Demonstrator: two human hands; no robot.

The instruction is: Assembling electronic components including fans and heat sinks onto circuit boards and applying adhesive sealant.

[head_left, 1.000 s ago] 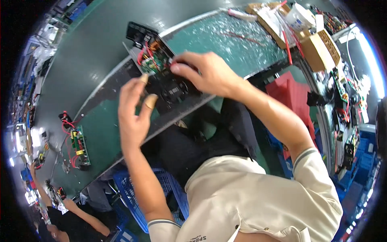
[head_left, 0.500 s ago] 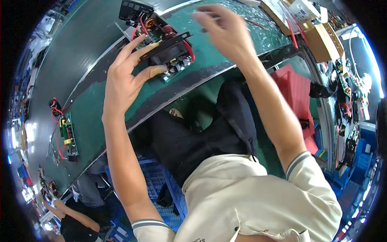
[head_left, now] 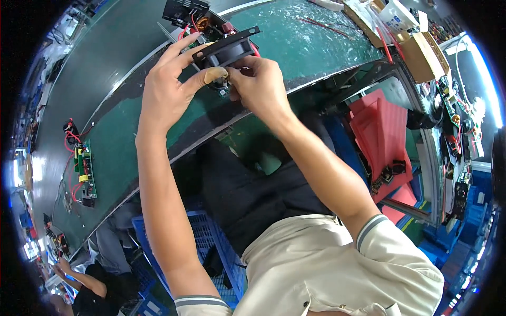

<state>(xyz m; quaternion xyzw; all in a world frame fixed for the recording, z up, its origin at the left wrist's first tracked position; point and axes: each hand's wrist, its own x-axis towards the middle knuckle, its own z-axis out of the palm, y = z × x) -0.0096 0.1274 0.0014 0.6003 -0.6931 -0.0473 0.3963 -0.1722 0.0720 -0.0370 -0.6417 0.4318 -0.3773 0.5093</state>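
Observation:
My left hand (head_left: 167,89) is closed on a black cooling fan (head_left: 232,52) mounted on a black end panel (head_left: 224,43), tilted up above the open electronic unit. A tan covering wraps its thumb tip. My right hand (head_left: 261,87) is pinched just below the fan, against the left thumb; what its fingertips hold is hidden. Behind the fan, the unit shows a copper coil (head_left: 203,24), red wires and a black vented piece (head_left: 184,12). Part of a green circuit board (head_left: 223,92) peeks out under the hands.
Another green board with red wires (head_left: 84,171) lies on the left of the green bench (head_left: 116,142). Loose red wires (head_left: 327,25) lie on the far right part. A cardboard box (head_left: 421,55) and red sheets (head_left: 382,139) are at right. A co-worker (head_left: 92,287) sits lower left.
My right hand has come down and left from above the bench to the fan, its fingers closing beside my left thumb. The fan and panel have shifted slightly up and right.

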